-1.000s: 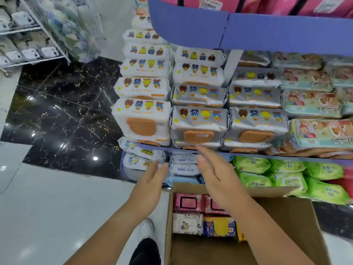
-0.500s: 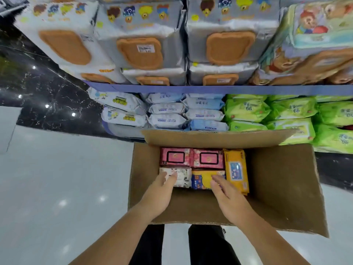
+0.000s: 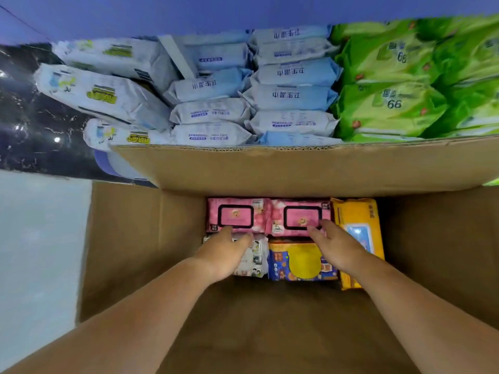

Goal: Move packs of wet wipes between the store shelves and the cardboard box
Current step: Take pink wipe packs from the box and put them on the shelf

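Pink packs [image 3: 237, 211] of wet wipes lie side by side in the cardboard box [image 3: 162, 238], at the middle of the frame. Just below them are a white pack [image 3: 256, 257] and a yellow-blue pack [image 3: 299, 261]. The left hand [image 3: 224, 255] and right hand [image 3: 337, 249] each touch the lower edge of one pink pack, fingers stretched out and released. Green packs [image 3: 388, 103] fill the shelf at upper right.
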